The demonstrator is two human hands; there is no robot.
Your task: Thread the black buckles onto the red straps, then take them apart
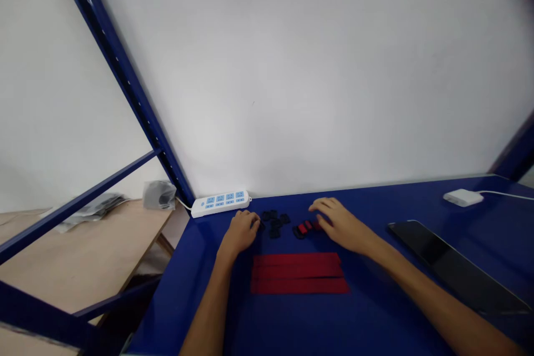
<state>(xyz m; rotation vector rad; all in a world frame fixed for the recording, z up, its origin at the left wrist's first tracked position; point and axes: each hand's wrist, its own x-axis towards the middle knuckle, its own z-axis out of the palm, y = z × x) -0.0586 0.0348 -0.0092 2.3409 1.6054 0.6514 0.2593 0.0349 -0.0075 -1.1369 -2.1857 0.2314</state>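
My left hand (241, 230) is at the left of a small group of black plastic buckles (275, 223). Its fingers are curled, and the thumb and fingertips close at a dark buckle piece (262, 226) on the table. Over the right end of a small row of red webbing and black buckles (305, 228) hovers my right hand (337, 223), its thumb and fingers apart. The hand partly hides that row. In front of both hands, several flat red webbing strips (298, 272) lie side by side.
The blue table (292, 325) meets a white wall. A white power strip (221, 203) lies at its back left. To the right are a dark tablet-like device (454, 267) and a white charger (463, 197) with its cable. A blue frame post (125, 75) and a wooden table (83, 256) stand left.
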